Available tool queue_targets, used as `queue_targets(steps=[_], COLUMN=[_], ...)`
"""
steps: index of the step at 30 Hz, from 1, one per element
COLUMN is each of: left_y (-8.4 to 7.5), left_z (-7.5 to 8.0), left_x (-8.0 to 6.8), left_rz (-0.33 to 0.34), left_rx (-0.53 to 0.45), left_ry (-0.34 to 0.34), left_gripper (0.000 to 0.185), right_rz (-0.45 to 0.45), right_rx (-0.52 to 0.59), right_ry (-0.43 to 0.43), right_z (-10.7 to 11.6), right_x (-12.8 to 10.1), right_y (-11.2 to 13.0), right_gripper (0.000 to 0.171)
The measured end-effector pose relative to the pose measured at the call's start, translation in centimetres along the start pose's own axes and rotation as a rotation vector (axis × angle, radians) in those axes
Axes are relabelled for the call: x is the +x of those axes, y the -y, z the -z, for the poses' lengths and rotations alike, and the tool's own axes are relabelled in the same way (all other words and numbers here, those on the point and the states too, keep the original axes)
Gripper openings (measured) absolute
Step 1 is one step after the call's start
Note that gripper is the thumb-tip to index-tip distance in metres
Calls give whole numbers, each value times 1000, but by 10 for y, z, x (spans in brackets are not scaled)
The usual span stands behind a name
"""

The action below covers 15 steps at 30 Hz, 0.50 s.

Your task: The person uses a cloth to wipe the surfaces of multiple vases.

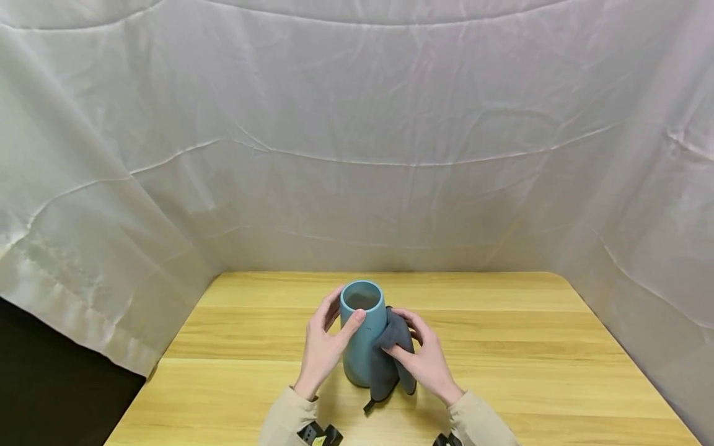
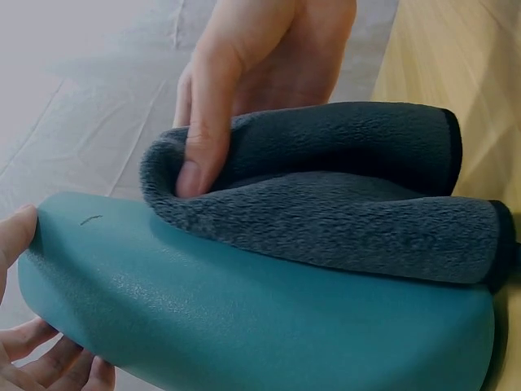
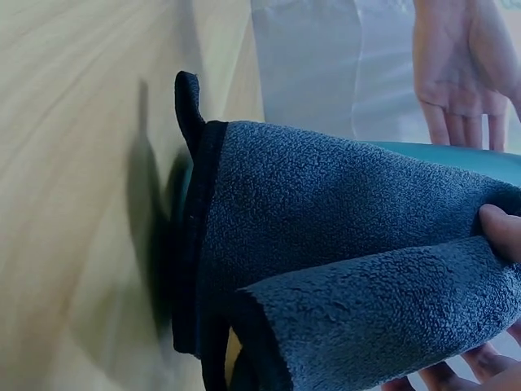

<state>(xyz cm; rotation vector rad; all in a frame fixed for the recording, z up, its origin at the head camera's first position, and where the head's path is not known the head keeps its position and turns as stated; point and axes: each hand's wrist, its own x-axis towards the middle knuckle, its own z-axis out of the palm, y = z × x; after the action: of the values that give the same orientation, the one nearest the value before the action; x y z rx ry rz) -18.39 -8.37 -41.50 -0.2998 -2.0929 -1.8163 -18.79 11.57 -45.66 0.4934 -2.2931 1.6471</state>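
A teal vase point(image 1: 361, 347) stands upright on the wooden table point(image 1: 530, 347), near its front middle. My left hand point(image 1: 346, 308) grips the vase's upper part, thumb on the front just under the rim and fingers round the back. My right hand point(image 1: 395, 332) pinches a dark grey fleece cloth point(image 1: 390, 362) and holds it against the vase's right side. In the left wrist view the cloth point(image 2: 326, 212) lies folded over the vase point(image 2: 244, 318), with the right hand's thumb point(image 2: 199, 138) tucked in the fold. In the right wrist view the cloth point(image 3: 326, 244) covers most of the vase point(image 3: 456, 156).
Crumpled white sheeting point(image 1: 357, 155) hangs behind the table and along both sides. The table's left edge drops to a dark gap point(image 1: 56, 384). Bare wood lies to the left and right of the vase.
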Motion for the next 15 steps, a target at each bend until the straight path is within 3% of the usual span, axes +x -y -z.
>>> queue_targets(steps=[10,15], left_y=[0,0], left_z=[0,-1], left_x=[0,0], left_rz=[8,8], left_rx=[2,1], left_ry=[-4,-3], left_gripper=[55,55], right_rz=[87,74], right_rx=[13,9], right_ry=[-9,-6], right_z=[2,2], right_x=[7,5], right_y=[9,5], right_gripper=[58,58])
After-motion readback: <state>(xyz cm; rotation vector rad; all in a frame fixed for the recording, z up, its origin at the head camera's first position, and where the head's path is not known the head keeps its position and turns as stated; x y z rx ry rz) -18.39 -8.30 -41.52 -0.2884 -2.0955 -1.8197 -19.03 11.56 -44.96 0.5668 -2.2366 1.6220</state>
